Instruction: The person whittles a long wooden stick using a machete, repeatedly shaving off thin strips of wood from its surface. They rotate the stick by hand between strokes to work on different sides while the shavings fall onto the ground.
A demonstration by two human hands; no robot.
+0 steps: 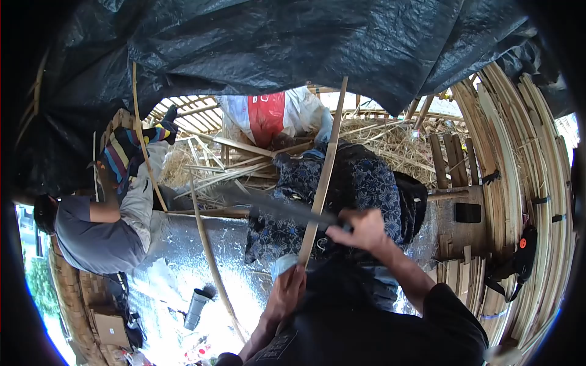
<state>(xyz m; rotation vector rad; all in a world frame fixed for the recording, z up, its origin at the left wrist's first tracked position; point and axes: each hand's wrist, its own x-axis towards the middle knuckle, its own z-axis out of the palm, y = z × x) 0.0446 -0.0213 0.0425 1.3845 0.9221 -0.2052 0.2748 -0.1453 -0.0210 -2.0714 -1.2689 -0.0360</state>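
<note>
My left hand (288, 290) is closed around the lower end of a long, pale bamboo strip (329, 155), which rises upward in front of me. A bit of whitish cloth (283, 266) shows at the fingers of that hand. In my right hand (364, 230) is the handle of a long-bladed knife (281, 206). Its dark blade, smeared by motion, points left and crosses the strip just above my left hand. Dark blue patterned cloth (373, 189) is spread over my lap beneath the strip.
Split bamboo pieces (241, 169) and shavings (390, 143) lie ahead. A person (113, 222) sits at the left. Tall bundles of bamboo strips (506, 140) and a phone (467, 213) are at the right. Black tarp (293, 43) hangs overhead. A dark tube (196, 309) lies lower left.
</note>
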